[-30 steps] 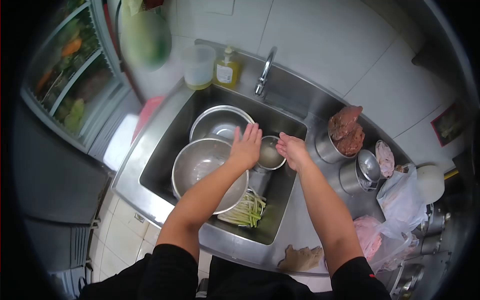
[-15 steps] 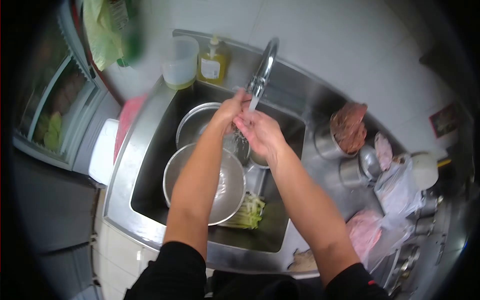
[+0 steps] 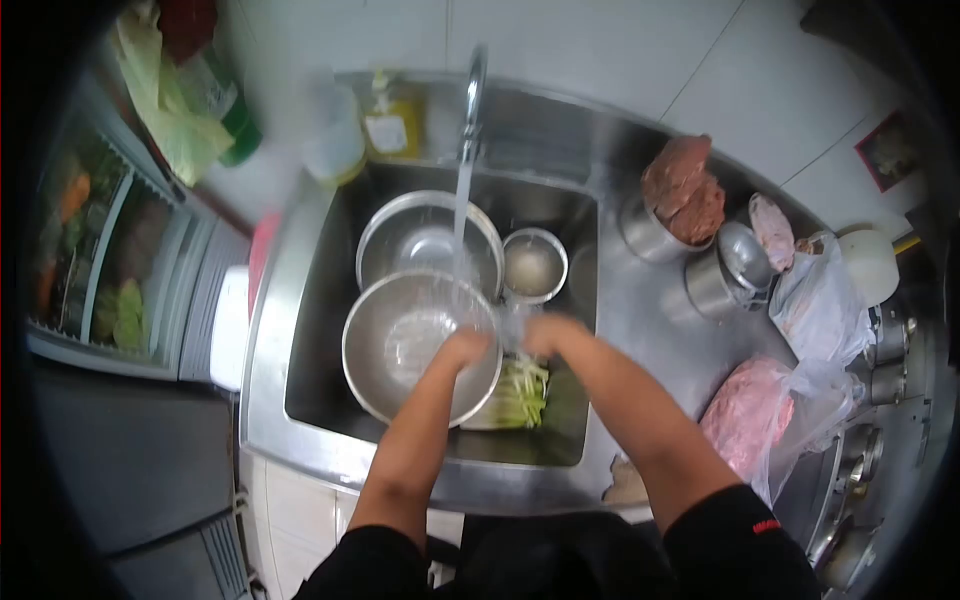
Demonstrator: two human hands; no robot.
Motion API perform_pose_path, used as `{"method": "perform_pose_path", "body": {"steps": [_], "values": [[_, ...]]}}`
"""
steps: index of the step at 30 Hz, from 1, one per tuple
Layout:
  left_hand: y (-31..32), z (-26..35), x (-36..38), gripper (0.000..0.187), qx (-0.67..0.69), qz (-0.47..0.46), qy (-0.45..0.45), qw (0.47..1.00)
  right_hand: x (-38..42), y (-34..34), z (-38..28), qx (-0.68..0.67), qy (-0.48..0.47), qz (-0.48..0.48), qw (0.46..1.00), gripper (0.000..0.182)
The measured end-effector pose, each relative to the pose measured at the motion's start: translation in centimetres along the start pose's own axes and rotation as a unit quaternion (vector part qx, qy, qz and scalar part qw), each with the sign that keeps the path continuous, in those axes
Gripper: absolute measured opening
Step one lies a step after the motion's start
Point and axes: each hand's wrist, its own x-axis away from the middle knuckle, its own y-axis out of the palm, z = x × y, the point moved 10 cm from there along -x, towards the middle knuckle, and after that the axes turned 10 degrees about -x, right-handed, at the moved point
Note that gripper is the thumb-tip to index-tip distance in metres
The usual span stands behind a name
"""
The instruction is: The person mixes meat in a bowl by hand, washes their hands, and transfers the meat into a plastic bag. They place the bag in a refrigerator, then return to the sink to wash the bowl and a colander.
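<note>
My left hand (image 3: 467, 347) hovers over the right rim of the front metal bowl (image 3: 385, 345), its fingers smeared by motion. To the right of that bowl is my right hand (image 3: 552, 335), also blurred, so its fingers cannot be made out. A bunch of pale green vegetable stalks (image 3: 520, 395) lies on the sink floor below the hands. Water streams from the faucet (image 3: 472, 110) into the bowls. Behind the front bowl sits a second metal bowl (image 3: 390, 235), and a small round container (image 3: 533, 265) with cloudy contents stands to its right.
A steel sink (image 3: 590, 380) surrounds the bowls. At its back left are a yellow soap bottle (image 3: 392, 130) and a plastic tub (image 3: 333, 145). The right counter carries raw meat (image 3: 685, 190) in a pot, a lidded pot (image 3: 715, 280), and bagged pink meat (image 3: 745, 410).
Both hands have left the faucet stream, moved down toward the front of the sink and apart. The view has shifted, and the water now falls freely into the bowls.
</note>
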Motion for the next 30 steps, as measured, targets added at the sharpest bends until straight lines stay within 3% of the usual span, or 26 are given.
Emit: {"method": "perform_pose_path", "body": {"steps": [1, 2, 3, 4, 5, 6, 7, 8, 10, 11, 12, 13, 14, 16, 17, 19, 21, 22, 23, 25, 26, 27, 30], "values": [[0.4, -0.6, -0.1, 0.052, -0.177, -0.017, 0.029, 0.984, -0.7, 0.9, 3.7, 0.005, 0.059, 0.066, 0.996, 0.062], [-1.7, -1.2, -0.7, 0.047, -0.087, 0.062, 0.015, 0.994, 1.1, 0.8, 4.4, -0.088, 0.048, 0.106, 0.989, 0.059], [-3.9, -2.5, -1.2, 0.043, 0.001, 0.132, -0.001, 0.991, 2.8, 0.5, 4.1, -0.083, 0.039, 0.118, 0.989, 0.056], [-7.1, -3.7, -2.9, 0.04, -0.067, 0.2, 0.02, 0.977, 4.7, -0.8, 3.9, -0.08, 0.032, 0.136, 0.987, 0.054], [-10.8, -4.9, -3.7, 0.036, 0.023, 0.281, -0.002, 0.959, 6.8, -2.5, 3.9, -0.079, 0.027, 0.16, 0.984, 0.052], [-13.6, -3.2, -3.0, 0.044, 0.232, 0.276, 0.027, 0.932, 9.4, -4.4, 3.8, -0.074, 0.013, 0.208, 0.975, 0.05], [-16.0, -1.6, -3.8, 0.037, 0.317, 0.252, -0.008, 0.914, 12.3, -6.3, 3.7, -0.064, 0.004, 0.258, 0.964, 0.048], [-16.8, -2.9, -8.1, 0.033, 0.493, 0.194, 0.031, 0.848, 15.2, -7.8, 3.3, -0.062, -0.019, 0.286, 0.956, 0.049], [-19.6, 1.1, -10.6, 0.027, 0.571, 0.11, 0.081, 0.809, 21.9, -10.3, 3.1, -0.069, -0.051, 0.341, 0.936, 0.049], [-20.4, 5.1, -8.8, 0.028, 0.599, 0.135, 0.059, 0.787, 25.2, -11.1, 3.0, -0.08, -0.066, 0.365, 0.925, 0.048], [-21.4, 3.6, -13.2, 0.032, 0.617, 0.116, 0.072, 0.775, 28.0, -11.6, 3.7, -0.079, -0.047, 0.379, 0.921, 0.047], [-21.9, 3.2, -14.6, 0.038, 0.657, 0.154, 0.03, 0.738, 30.7, -12.1, 4.1, -0.073, -0.032, 0.388, 0.918, 0.046], [-22.5, 5.1, -14.6, 0.04, 0.664, 0.166, 0.046, 0.728, 32.8, -12.5, 4.8, -0.062, -0.021, 0.394, 0.917, 0.046], [-24.4, 6.9, -17.7, 0.042, 0.697, 0.122, 0.193, 0.68, 37.5, -13.4, 6.5, -0.042, -0.015, 0.458, 0.888, 0.044], [-24.4, 6.7, -20.1, 0.049, 0.659, 0.11, 0.227, 0.708, 39.3, -13.7, 6.7, -0.032, -0.022, 0.483, 0.875, 0.043], [-21.8, 14.6, -12.8, 0.067, 0.429, 0.103, 0.232, 0.867, 41.3, -14.4, 7.7, -0.078, 0.029, 0.445, 0.892, 0.044], [-18.7, 11.5, -8.4, 0.087, 0.262, 0.106, 0.043, 0.958, 43.7, -15.1, 9.3, -0.054, 0.028, 0.451, 0.89, 0.048], [-17.7, 8.4, -9.5, 0.086, -0.035, 0.094, 0.044, 0.994, 45.2, -14.8, 10.7, -0.006, 0.004, 0.475, 0.88, 0.051], [-16.4, 5.9, -11.0, 0.085, -0.331, 0.07, 0.045, 0.94, 47.2, -14.1, 11.7, 0.038, -0.017, 0.499, 0.865, 0.055], [-13.1, 7.4, -5.3, 0.069, -0.31, 0.03, 0.024, 0.95, 52.7, -12.7, 16.0, -0.025, 0.089, 0.535, 0.84, 0.071], [-12.3, 11.2, -1.0, 0.047, -0.311, 0.112, 0.097, 0.939, 55.1, -11.5, 18.8, -0.045, 0.146, 0.53, 0.834, 0.078], [-10.5, 11.8, -0.3, 0.036, -0.321, 0.101, 0.108, 0.935, 57.3, -9.6, 21.8, -0.065, 0.2, 0.52, 0.828, 0.084], [-6.2, 16.9, 3.9, 0.029, -0.411, 0.14, 0.218, 0.874, 63.0, -3.9, 28.7, -0.095, 0.298, 0.504, 0.805, 0.101]]}}
